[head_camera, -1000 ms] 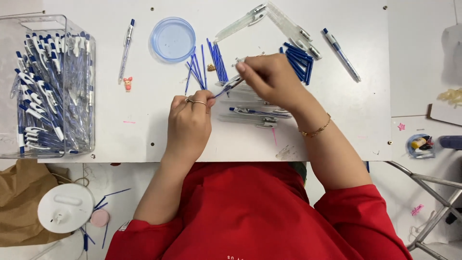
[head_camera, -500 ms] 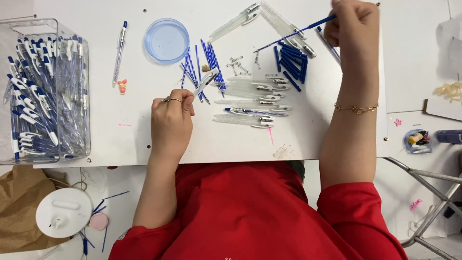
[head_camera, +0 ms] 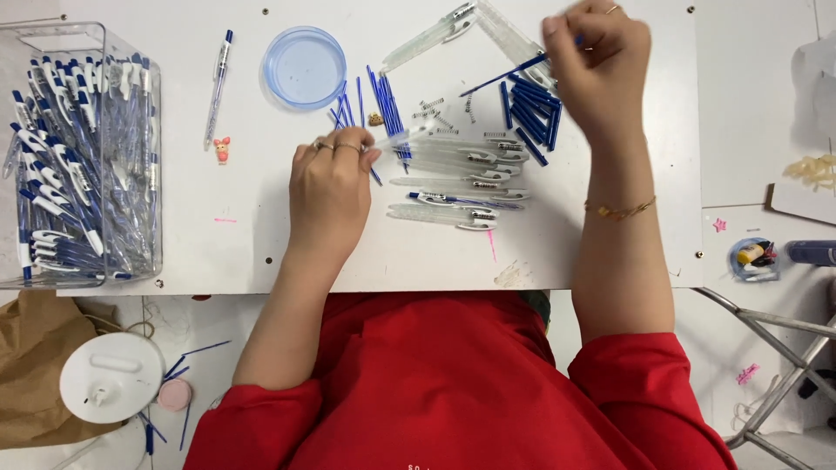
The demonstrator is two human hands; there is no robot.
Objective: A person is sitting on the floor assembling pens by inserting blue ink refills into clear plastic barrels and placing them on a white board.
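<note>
A person in red assembles pens at a white worktop (head_camera: 174,226). The left hand (head_camera: 331,187) pinches a clear pen barrel (head_camera: 402,137) in a narrow grip, its open end pointing right. The right hand (head_camera: 596,65), near the far edge, holds a blue refill (head_camera: 505,74) between closed fingers beside the pile of refills (head_camera: 531,117).

To do the step well, the barrel likely wants holding steady and level while the refill is fed tip-first along its line, without bending it or knocking the small springs (head_camera: 435,111) nearby.

Compared with half a second ago, the right hand sits slightly lower and the refill slants nearer the worktop; the left hand and barrel are much as before. Finished pens fill the clear box (head_camera: 122,52) at left.
</note>
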